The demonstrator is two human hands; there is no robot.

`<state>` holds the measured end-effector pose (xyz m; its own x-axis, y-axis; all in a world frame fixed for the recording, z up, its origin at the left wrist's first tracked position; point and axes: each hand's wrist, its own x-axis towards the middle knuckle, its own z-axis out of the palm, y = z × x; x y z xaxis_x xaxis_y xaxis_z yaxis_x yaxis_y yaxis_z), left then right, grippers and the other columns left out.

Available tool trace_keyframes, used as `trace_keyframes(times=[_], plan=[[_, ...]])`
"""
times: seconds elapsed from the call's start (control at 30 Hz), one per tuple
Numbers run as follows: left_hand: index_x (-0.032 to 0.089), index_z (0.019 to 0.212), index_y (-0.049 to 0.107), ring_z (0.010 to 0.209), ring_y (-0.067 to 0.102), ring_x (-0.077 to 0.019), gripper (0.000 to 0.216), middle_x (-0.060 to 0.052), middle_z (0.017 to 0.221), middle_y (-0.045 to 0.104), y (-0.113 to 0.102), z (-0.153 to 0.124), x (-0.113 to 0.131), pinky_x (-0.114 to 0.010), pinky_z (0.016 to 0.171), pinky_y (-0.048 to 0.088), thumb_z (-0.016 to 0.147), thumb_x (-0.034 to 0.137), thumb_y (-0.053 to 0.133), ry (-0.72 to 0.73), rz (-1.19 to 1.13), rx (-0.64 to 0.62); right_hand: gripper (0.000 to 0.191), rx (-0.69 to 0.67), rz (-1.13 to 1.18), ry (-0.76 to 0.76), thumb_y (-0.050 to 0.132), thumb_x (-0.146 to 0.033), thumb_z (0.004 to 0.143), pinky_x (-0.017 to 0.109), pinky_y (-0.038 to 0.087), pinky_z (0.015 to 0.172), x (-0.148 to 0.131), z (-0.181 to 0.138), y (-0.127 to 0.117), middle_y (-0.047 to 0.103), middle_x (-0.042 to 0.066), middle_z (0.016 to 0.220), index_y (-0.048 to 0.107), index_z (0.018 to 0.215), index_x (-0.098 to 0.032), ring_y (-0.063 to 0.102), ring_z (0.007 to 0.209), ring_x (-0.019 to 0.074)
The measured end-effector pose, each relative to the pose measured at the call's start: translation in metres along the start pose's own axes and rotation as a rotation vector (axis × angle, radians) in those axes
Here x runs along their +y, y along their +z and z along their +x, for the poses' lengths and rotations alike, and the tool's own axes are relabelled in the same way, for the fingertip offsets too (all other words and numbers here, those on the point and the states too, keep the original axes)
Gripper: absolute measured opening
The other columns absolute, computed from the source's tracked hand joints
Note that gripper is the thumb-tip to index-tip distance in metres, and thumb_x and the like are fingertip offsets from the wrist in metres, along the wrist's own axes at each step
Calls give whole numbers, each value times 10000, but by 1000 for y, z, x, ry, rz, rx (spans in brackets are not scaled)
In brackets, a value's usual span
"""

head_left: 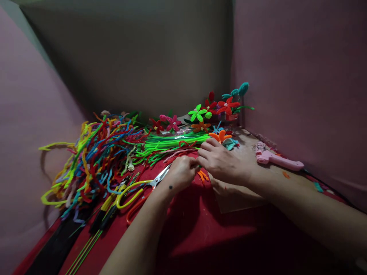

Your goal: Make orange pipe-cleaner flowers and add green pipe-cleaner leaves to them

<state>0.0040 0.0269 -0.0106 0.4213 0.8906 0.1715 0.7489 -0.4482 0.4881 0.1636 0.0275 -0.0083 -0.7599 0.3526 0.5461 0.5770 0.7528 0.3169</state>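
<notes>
My left hand (180, 173) is curled into a pinch over the red cloth (200, 229), fingers closed on something small I cannot make out. My right hand (220, 158) meets it fingertip to fingertip, fingers also pinched together at the same spot. Short orange pipe-cleaner bits (203, 175) lie just under the two hands. An orange pipe-cleaner flower (220, 136) sits right behind my right hand. A bundle of neon green pipe cleaners (174, 142) lies behind both hands.
A big tangle of multicoloured pipe cleaners (94, 160) fills the left. Yellow-handled scissors (140, 188) and pliers (109, 212) lie left of my left forearm. Finished flowers (212, 109) stand at the back corner. A pink glue gun (275, 158) lies at the right by the wall.
</notes>
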Motion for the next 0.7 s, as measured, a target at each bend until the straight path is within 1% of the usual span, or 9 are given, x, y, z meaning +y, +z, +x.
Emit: trace_keyframes(times=[0.1,0.2,0.27,0.3,0.37,0.43,0.53,0.6,0.7], plan=[[159,613,641,543,459,-118,190,-8,544,559,-4,-4,3,-225,549,326,729,192,495,80,31,16,126,-102,305,122,550,-107,762,323,341,677,18,7,-1,574,39,655,625,668,-148,473,706,171],[163,574,594,545,452,-105,217,7,542,537,-13,-10,10,-208,555,337,756,172,475,169,-31,76,62,-218,961,435,590,-152,700,261,339,568,37,7,2,539,-11,572,627,651,-161,455,573,120],[165,587,578,568,465,-101,215,11,570,547,-17,-13,15,-202,583,357,774,173,473,232,-93,140,49,-279,1428,589,617,-184,651,247,338,532,42,5,5,528,-21,544,617,619,-148,444,517,98],[167,611,581,569,468,-100,201,13,584,553,-18,-14,18,-201,586,364,782,183,478,239,-127,171,53,-275,1607,646,629,-187,625,247,344,528,40,4,6,529,-20,535,613,604,-141,448,505,94],[167,651,587,551,469,-97,182,15,592,558,-17,-16,20,-200,568,370,795,216,487,193,-187,252,59,-156,1822,757,649,-171,574,249,352,525,31,2,9,532,-18,513,604,575,-132,458,491,91],[166,673,582,540,478,-97,185,12,603,568,-14,-16,21,-201,550,374,808,238,477,126,-216,339,90,65,1882,868,675,-168,541,245,347,515,15,2,10,530,-19,497,595,548,-128,454,480,85],[165,696,570,572,514,-108,168,-5,649,596,-7,-15,20,-210,575,388,813,227,466,100,-134,455,140,371,1837,1041,709,-199,532,236,350,516,-11,4,8,542,-19,525,593,566,-129,456,495,79],[167,712,564,600,532,-118,142,-16,677,609,-2,-14,21,-219,600,393,811,206,469,113,-36,521,127,475,1751,1103,692,-202,559,235,363,528,-24,5,6,546,-23,554,595,606,-134,459,513,79],[166,717,552,626,546,-133,135,-28,676,605,5,-14,22,-234,627,396,814,170,458,153,101,607,88,536,1474,1103,631,-204,637,234,373,534,-35,7,3,537,-24,570,579,603,-143,456,528,84]])
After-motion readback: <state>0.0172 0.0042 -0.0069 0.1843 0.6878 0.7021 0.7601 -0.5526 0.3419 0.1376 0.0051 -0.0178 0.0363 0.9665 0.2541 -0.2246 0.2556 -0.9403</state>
